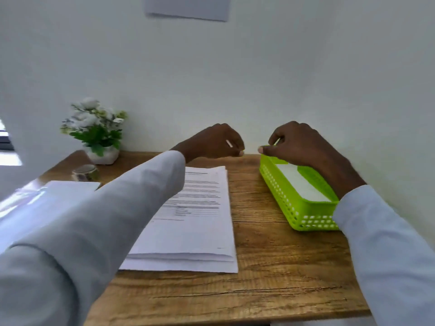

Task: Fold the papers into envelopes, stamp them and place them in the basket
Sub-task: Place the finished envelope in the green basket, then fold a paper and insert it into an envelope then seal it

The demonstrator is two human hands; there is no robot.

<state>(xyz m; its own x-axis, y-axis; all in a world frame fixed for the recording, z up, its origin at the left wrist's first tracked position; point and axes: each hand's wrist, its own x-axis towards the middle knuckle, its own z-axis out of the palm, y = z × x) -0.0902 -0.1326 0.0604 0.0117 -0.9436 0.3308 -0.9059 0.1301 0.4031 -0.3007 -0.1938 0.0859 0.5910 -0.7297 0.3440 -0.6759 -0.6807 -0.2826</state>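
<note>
Both hands are raised with fingers curled, thumb against fingertips, at the middle of the frame. The left hand pinches a small white sliver, perhaps a sticker or its backing; it is too small to tell. The right hand pinches something tiny and pale green above the far end of the lime-green perforated plastic basket; what it is I cannot tell. Held this close together, the hands look to be peeling or separating a small piece, probably a stamp sticker.

Inside the basket, at right of centre, lies a white folded paper envelope, so at least one piece seems finished. A stack of printed white paper sheets lies at lower centre on the brown wood-grain table, close at hand for further folding. Left of it, partly hidden by the left sleeve, lies another white sheet. Behind that sits a small roll of patterned tape or stickers, and farther back a white pot of white artificial flowers.
</note>
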